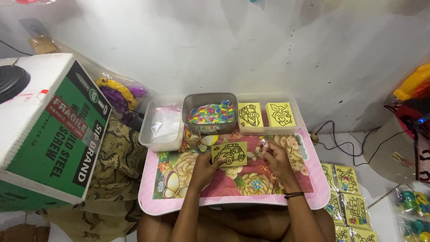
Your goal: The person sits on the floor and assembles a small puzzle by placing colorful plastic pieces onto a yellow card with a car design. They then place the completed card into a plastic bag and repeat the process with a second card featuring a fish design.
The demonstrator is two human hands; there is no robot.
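We see a scuffed white wall (215, 45) behind a low pink surface (148, 197), pale tiled floor (358, 175) with dark cables (345, 139), and patterned cloth (112, 166), perhaps a cushion.

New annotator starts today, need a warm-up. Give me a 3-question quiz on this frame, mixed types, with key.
1. True or false: the left hand holds a yellow card with a car outline.
2. Which tub holds the multicoloured small pieces? A) left tub B) middle tub C) right tub
3. Fill in: the right hand wears a dark band on its ____.

Key: 1 true; 2 B; 3 wrist.
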